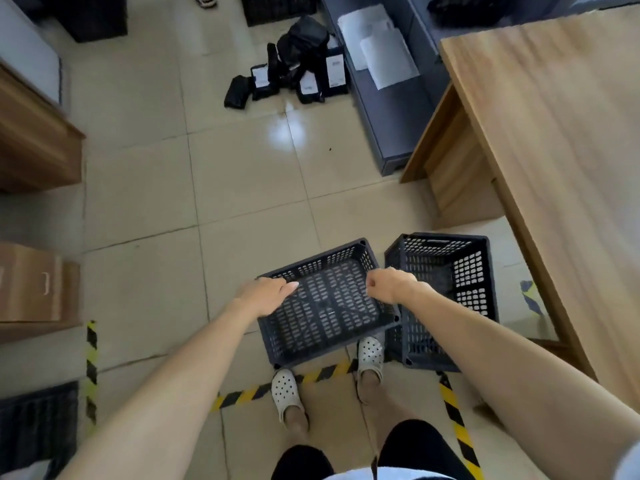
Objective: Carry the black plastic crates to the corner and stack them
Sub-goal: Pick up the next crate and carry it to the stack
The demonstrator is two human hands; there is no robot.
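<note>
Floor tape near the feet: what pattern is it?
Yellow and black diagonal stripes on the floor tape, clearest in the head view.

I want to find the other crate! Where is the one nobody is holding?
In the head view, the second crate sits on the floor at lower right, right beside the held crate, next to the wooden desk.

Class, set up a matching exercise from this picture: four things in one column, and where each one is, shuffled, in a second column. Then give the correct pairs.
Things:
1. held crate
2. second crate
3. white papers
4. black bags

Places:
A. on the grey shelf unit
B. on the floor beside the wooden desk
C. between both hands
D. piled on the tiles ahead

Pairs: 1-C, 2-B, 3-A, 4-D
</note>
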